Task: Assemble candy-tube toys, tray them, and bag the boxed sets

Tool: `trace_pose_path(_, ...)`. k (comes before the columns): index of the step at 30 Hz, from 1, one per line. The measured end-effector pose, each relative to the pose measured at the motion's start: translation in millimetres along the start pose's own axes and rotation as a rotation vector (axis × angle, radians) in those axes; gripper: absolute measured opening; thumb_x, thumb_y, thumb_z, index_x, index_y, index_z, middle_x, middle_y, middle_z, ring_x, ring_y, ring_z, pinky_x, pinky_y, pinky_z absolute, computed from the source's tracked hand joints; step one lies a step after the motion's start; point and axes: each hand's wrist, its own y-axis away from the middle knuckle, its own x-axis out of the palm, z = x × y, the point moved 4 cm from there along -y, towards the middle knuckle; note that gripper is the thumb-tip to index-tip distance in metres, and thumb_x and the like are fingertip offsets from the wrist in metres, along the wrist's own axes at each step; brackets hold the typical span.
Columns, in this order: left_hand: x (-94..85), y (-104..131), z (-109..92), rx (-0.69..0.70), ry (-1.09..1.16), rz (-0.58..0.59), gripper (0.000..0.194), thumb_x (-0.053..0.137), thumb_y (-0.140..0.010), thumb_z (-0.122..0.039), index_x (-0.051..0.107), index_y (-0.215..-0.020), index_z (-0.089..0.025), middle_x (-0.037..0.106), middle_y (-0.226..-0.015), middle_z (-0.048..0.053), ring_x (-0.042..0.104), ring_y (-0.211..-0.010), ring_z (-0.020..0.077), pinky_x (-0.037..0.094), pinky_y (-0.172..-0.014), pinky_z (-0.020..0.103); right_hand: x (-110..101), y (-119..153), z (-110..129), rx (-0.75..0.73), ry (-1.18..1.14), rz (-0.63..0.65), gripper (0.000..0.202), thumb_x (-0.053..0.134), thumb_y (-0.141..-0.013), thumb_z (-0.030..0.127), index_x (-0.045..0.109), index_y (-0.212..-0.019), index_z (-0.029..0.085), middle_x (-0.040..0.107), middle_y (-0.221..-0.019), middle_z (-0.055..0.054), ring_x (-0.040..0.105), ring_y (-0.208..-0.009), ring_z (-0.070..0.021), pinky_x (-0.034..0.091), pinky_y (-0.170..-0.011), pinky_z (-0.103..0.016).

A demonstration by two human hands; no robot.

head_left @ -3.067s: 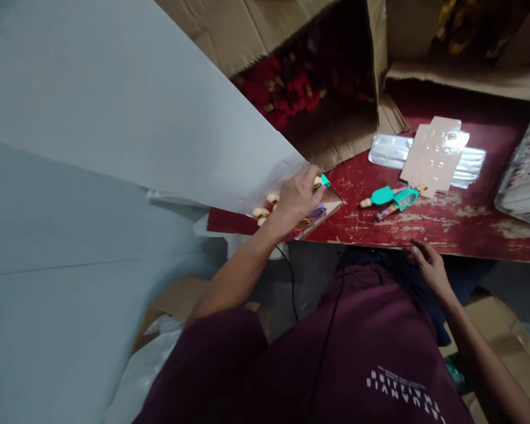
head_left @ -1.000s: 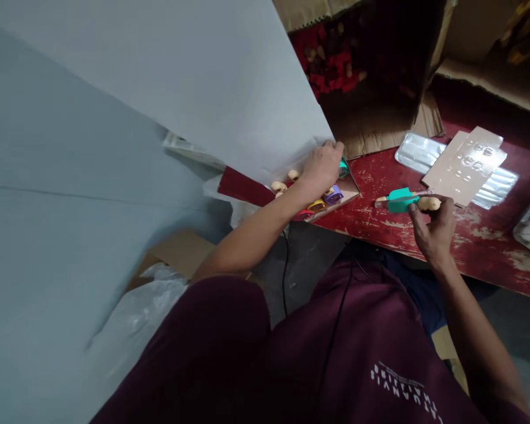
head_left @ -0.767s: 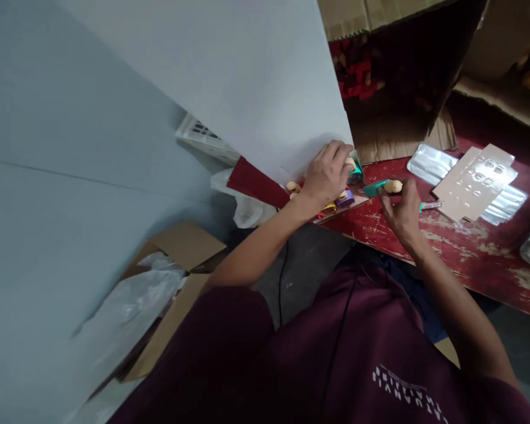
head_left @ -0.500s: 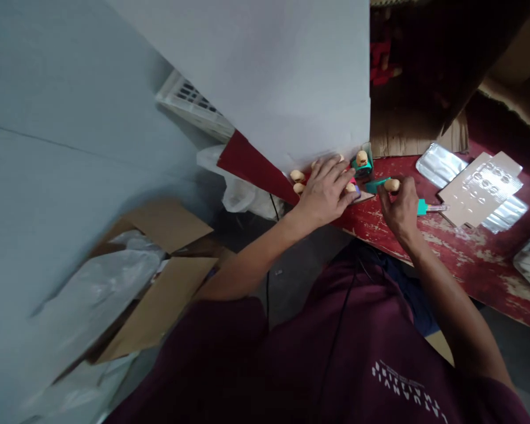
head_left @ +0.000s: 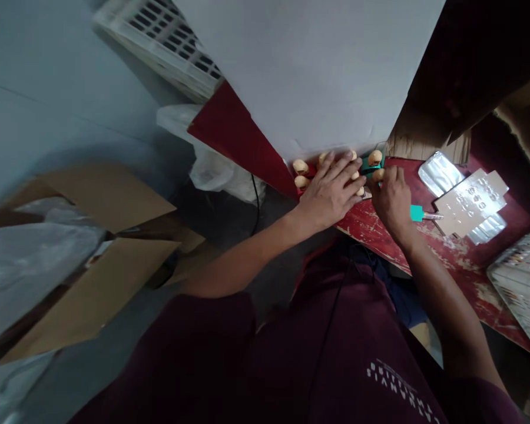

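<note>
My left hand [head_left: 329, 193] lies with fingers stretched over a cluster of small pieces with round wooden heads [head_left: 300, 167], set close together at the foot of a large white panel. Some heads and red bodies show around the fingers; others are hidden beneath the palm. At the right end of the cluster is a green piece with a wooden head [head_left: 374, 157]. My right hand [head_left: 393, 197] is closed on another wooden-headed piece [head_left: 378, 175], right in front of that green one; its body is mostly hidden. Just right of this hand lies a green-handled tool [head_left: 417, 212] with a thin pale shaft.
The white panel [head_left: 318, 76] rises behind the pieces. On the worn red table [head_left: 397, 247] lie flat cardboard and shiny plastic packs [head_left: 472, 200]; a white crate [head_left: 521, 271] stands at right. An opened carton [head_left: 115, 288] and another crate [head_left: 159, 41] are at left.
My right hand has moved left, bringing the wooden-headed piece up to the cluster. My left hand stays over the pieces. The whole view has shifted.
</note>
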Motion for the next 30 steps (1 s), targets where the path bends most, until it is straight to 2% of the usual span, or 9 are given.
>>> trace_pose_path(5,-6.0,-0.6,-5.0,-0.003,-0.001,-0.028,0.047,0.05,-0.102,-0.036,0.053,-0.147,-0.023,0.048,-0.159,0.008,0.033,-0.154,0.0304,0.019,-0.129,0.058,-3.7,-3.2,-13.9,-0.007,-0.131,0.013,0.048,0.048,-0.1,0.062,0.058,-0.112,0.017,0.063,-0.104,-0.013,0.062,-0.088,-0.0246,0.055,-0.078,-0.041)
trace_pose_path(8,-8.6,-6.7,-8.3,-0.013,0.023,-0.079,0.055,0.047,-0.103,-0.044,0.043,-0.154,-0.025,0.044,-0.162,0.009,0.033,-0.154,0.0308,0.021,-0.128,0.057,-23.7,25.6,-51.3,0.113,-0.196,-0.037,0.047,0.046,-0.102,0.057,0.058,-0.125,0.019,0.067,-0.111,-0.013,0.063,-0.091,-0.0231,0.055,-0.081,-0.039)
trace_pose_path(10,-6.9,-13.9,-10.7,0.007,0.042,-0.099,0.057,0.046,-0.103,-0.046,0.04,-0.156,-0.027,0.039,-0.165,0.007,0.03,-0.155,0.0311,0.02,-0.129,0.057,-36.5,52.4,-81.6,0.161,-0.07,-0.034,0.042,0.044,-0.103,0.049,0.06,-0.127,0.018,0.068,-0.116,-0.015,0.062,-0.1,-0.0265,0.053,-0.09,-0.044)
trace_pose_path(15,-1.1,-28.0,-17.0,0.057,0.029,-0.066,0.05,0.047,-0.103,-0.038,0.047,-0.152,-0.026,0.042,-0.163,0.007,0.03,-0.155,0.0313,0.021,-0.129,0.056,-25.9,96.0,-125.2,0.002,0.359,0.333,0.057,0.059,-0.093,0.03,0.052,-0.148,0.017,0.05,-0.151,-0.02,0.042,-0.135,-0.0399,0.034,-0.11,-0.059)
trace_pose_path(20,-8.9,-8.5,-41.6,0.12,0.217,-0.32,0.041,0.05,-0.103,-0.032,0.054,-0.143,-0.023,0.058,-0.148,0.01,0.05,-0.143,0.026,0.037,-0.123,0.049,-23.3,87.6,-124.4,0.089,0.262,0.34,0.051,0.052,-0.096,0.027,0.054,-0.143,0.011,0.064,-0.129,-0.023,0.053,-0.117,-0.0372,0.042,-0.101,-0.054)
trace_pose_path(23,15.0,6.2,-61.2,0.083,0.525,-0.325,0.038,0.052,-0.102,-0.03,0.056,-0.139,-0.021,0.066,-0.136,0.011,0.06,-0.13,0.0222,0.048,-0.113,0.043,-49.5,88.1,-102.1,0.288,-0.152,0.154,0.044,0.056,-0.097,0.041,0.058,-0.133,0.015,0.07,-0.105,-0.014,0.063,-0.093,-0.0279,0.051,-0.085,-0.043)
trace_pose_path(26,62.7,9.4,-76.6,-0.031,0.825,-0.072,0.048,0.064,-0.095,-0.038,0.056,-0.138,-0.017,0.067,-0.133,0.014,0.064,-0.124,0.0257,0.054,-0.106,0.042,-82.2,96.4,-68.4,0.37,-0.649,-0.036,0.035,0.064,-0.094,0.045,0.059,-0.12,0.023,0.069,-0.1,-0.005,0.064,-0.086,-0.0201,0.054,-0.079,-0.035)
trace_pose_path(28,92.3,9.5,-82.0,-0.09,0.962,0.095,0.041,0.065,-0.095,-0.038,0.061,-0.129,-0.016,0.072,-0.119,0.012,0.07,-0.108,0.0249,0.058,-0.094,0.039,-99.9,98.5,-47.2,0.328,-0.824,-0.044,0.029,0.068,-0.093,0.042,0.06,-0.116,0.026,0.068,-0.103,-0.002,0.065,-0.089,-0.0186,0.055,-0.082,-0.034)
trace_pose_path(30,111.9,10.1,-79.4,-0.131,1.005,0.122,0.027,0.06,-0.097,-0.033,0.066,-0.117,-0.016,0.075,-0.102,0.008,0.071,-0.092,0.0215,0.059,-0.085,0.035,-111.6,96.4,-32.7,0.249,-0.798,0.037,0.028,0.072,-0.091,0.038,0.063,-0.114,0.026,0.069,-0.105,-0.003,0.066,-0.094,-0.0199,0.055,-0.086,-0.036)
